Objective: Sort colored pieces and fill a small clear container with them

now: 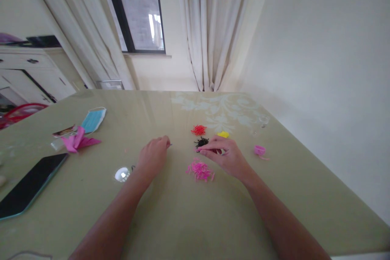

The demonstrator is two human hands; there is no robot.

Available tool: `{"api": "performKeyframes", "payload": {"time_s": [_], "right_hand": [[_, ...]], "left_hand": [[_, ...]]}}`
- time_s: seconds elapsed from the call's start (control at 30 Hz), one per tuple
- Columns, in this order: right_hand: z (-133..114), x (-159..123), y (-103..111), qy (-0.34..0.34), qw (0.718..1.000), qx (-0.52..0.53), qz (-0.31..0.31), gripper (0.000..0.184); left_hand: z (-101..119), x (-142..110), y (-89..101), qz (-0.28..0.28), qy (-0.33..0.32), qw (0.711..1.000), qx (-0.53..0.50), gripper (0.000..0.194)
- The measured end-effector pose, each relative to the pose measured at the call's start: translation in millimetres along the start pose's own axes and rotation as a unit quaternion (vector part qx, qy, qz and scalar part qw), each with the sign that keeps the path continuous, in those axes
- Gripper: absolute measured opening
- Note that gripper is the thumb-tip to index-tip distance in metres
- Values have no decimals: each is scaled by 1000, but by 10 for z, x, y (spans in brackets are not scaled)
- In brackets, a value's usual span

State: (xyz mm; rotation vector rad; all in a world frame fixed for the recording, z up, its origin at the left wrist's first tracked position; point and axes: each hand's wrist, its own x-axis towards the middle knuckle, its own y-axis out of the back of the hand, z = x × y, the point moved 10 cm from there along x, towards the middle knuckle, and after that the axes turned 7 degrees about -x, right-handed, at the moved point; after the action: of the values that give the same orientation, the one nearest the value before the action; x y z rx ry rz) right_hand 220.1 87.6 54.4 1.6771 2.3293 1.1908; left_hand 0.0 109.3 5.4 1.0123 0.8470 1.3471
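Observation:
My left hand (154,153) rests low over the table, its fingers pinched together. A tiny dark tip shows just past them, too small to name. My right hand (225,152) is closed in a pinch at the edge of a pile of short black strands (201,142). A small pink bit shows at its fingertips; whether it is a strand I cannot tell. Nearer to me lies a pile of short pink strands (200,170). Beyond the black pile are short red strands (199,130), and a yellow pile (223,134) is partly hidden behind my right hand.
To the right lies a small pink coil of string (259,150), with a clear round piece (263,120) farther back. At left are a shiny dome (122,174), a pink folded-paper shape (79,140), a blue face mask (94,120) and a dark phone or tablet (32,185).

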Motion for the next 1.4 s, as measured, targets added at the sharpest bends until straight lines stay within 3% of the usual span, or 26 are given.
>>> {"api": "performKeyframes", "payload": {"time_s": [0.07, 0.17, 0.37, 0.43, 0.5, 0.63, 0.87, 0.97, 1.03, 1.17, 1.27, 1.4], "right_hand": [[-8, -12, -90, 14, 998, -49, -45, 15], [-17, -60, -263, 51, 981, -142, -123, 16], [6, -121, -403, 81, 954, -213, -196, 20], [-6, -91, -329, 67, 965, -189, -170, 21], [-35, -42, -171, 43, 984, -139, -101, 25], [-158, -26, 105, 32, 998, -32, 37, 36], [-373, -71, 161, 94, 992, 19, 86, 10], [-258, -57, 257, 38, 990, 77, 109, 10], [-161, -52, 317, -7, 985, 131, 116, 13], [-88, -56, 390, -39, 973, 198, 116, 20], [-65, -69, 404, -48, 969, 210, 117, 24], [-27, -83, 406, -59, 972, 195, 116, 30]], "left_hand": [[133, -4, 63, 41, -46, 993, -104, 22], [329, -55, 158, 86, -116, 950, -277, 18], [457, -124, 147, 87, -124, 870, -469, 17], [462, -143, 144, 88, -116, 849, -508, 16], [483, -177, 167, 96, -118, 836, -527, 16], [580, -290, 264, 129, -155, 834, -514, 13], [736, -405, 251, 111, -192, 833, -507, 12], [765, -382, 248, 89, -196, 854, -474, 15], [757, -348, 267, 82, -202, 890, -400, 14], [561, -237, 226, 64, -158, 982, -76, 18], [194, -182, 118, -7, -46, 991, 128, 23], [-102, -224, 18, -83, 31, 978, 191, 25]]}}
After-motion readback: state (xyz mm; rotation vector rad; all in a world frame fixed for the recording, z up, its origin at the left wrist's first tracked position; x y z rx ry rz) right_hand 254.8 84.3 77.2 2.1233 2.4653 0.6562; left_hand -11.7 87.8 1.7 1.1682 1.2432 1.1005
